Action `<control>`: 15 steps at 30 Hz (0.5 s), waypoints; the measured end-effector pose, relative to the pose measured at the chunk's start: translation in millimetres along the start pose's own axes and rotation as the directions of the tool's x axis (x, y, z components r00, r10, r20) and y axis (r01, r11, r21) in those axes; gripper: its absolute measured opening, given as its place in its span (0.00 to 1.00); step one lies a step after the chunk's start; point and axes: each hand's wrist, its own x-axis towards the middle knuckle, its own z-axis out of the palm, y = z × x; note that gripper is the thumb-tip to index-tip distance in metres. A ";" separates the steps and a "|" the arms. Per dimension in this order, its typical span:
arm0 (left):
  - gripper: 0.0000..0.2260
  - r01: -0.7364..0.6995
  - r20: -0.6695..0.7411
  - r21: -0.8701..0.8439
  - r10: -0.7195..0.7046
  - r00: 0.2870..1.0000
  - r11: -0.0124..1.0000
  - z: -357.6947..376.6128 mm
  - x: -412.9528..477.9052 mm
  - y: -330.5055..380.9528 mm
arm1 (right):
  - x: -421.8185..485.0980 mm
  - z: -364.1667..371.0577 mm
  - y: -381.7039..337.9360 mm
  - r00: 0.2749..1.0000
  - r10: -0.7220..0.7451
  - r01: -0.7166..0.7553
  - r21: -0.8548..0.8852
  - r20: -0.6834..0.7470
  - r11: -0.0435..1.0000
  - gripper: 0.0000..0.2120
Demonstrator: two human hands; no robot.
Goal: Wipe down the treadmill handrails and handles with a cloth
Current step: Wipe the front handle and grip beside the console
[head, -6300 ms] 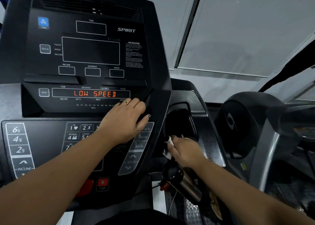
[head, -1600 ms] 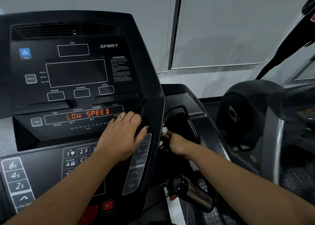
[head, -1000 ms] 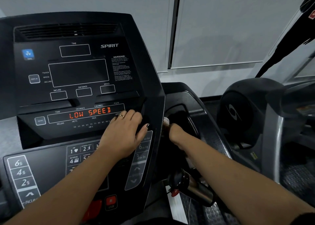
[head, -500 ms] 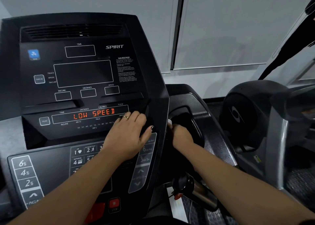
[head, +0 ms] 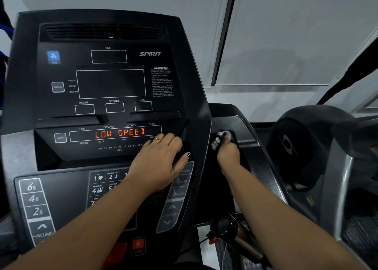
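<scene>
My right hand (head: 228,154) grips a small white cloth (head: 220,137) and presses it into the dark recess at the right side of the treadmill console (head: 114,85), against the black right handrail housing (head: 251,147). Only a crumpled bit of cloth shows past my fingers. My left hand (head: 161,157) rests flat on the console's lower right part, fingers spread over the ledge beside the display reading LOW SPEED. A short metal handle with a black cap (head: 231,232) sticks out below my right forearm.
A red stop button (head: 138,244) and incline keys (head: 35,204) sit on the lower console. Another black exercise machine (head: 306,147) with a grey upright stands close on the right. A grey wall and window blind fill the background.
My right hand has moved up along the recess with the cloth, which shows more now. My left hand has stayed on the console. The view shifted slightly.
</scene>
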 end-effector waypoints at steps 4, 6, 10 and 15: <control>0.14 -0.003 0.003 -0.008 0.003 1.000 1.000 0.9 1.1 -0.5 | -3.6 -1.9 12.3 0.986 -0.100 0.155 -0.518 0.133 0.841 0.32; 0.14 -0.003 0.006 -0.012 0.003 1.000 1.000 1.1 0.9 -1.4 | 1.1 -5.4 12.1 0.986 -0.138 0.168 -0.469 0.099 0.867 0.32; 0.15 0.003 0.017 -0.020 -0.003 1.000 1.000 0.4 -0.1 -1.8 | 3.5 -16.1 -0.6 0.995 -0.053 0.055 0.025 -0.089 0.998 0.27; 0.15 0.009 0.023 -0.030 -0.008 1.000 1.000 1.0 0.9 -2.4 | -25.2 -52.0 -9.0 0.811 -0.567 0.568 -0.038 -0.145 0.822 0.16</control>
